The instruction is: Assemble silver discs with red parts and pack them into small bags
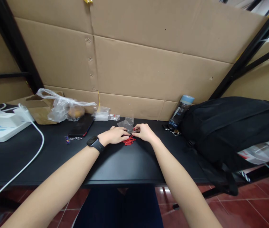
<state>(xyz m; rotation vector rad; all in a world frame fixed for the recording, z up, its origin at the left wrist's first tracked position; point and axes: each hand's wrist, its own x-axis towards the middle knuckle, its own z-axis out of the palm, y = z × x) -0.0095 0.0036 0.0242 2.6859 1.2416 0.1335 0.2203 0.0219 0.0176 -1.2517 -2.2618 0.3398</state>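
A bunched red cord (129, 140) lies on the black tabletop between my hands. My left hand (114, 135), with a dark watch on its wrist, rests low with its fingers stretched towards the cord and touching its edge. Just right of the cord, my right hand (144, 132) has thumb and forefinger pinched together. Small dark and red bits show at these fingertips, too small to name. Directly behind the fingers lies a crumpled clear plastic bag (126, 123).
Along the back left are a knotted plastic bag (61, 106), a black phone (80, 125), a keychain (76, 138) and small clear packets (101, 114). A white power strip (6, 129) trails a cable at left. A water bottle (181, 110) and black backpack (229, 126) stand right.
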